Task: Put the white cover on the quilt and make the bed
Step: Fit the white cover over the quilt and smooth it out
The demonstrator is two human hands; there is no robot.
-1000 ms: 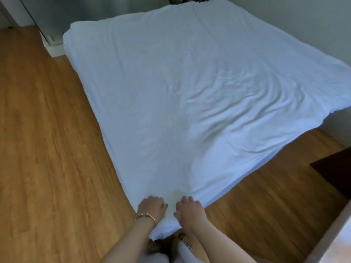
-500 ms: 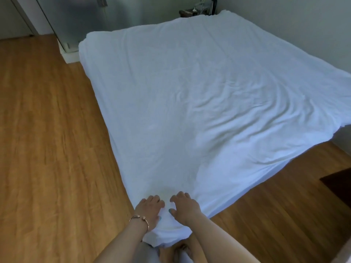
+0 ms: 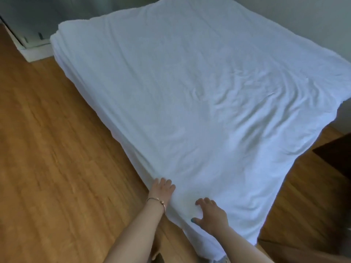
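Note:
The white covered quilt (image 3: 190,95) lies spread across the whole bed, lightly wrinkled toward the right side. At its near corner my left hand (image 3: 161,192), with a thin bracelet on the wrist, rests flat on the left edge of the fabric. My right hand (image 3: 210,215) presses on the corner a little to the right, fingers spread and thumb out. Neither hand grips the cloth. The quilt's edges hang over the bed's sides.
Wooden floor (image 3: 57,168) runs along the left and near sides of the bed. A white base of a glass partition (image 3: 36,52) stands at the far left corner. A grey wall (image 3: 303,21) borders the right side. A dark piece of furniture (image 3: 338,158) sits at right.
My hands have moved apart along the near corner: the left slid forward along the left edge, the right shifted rightward. The view swung so the bed sits further right.

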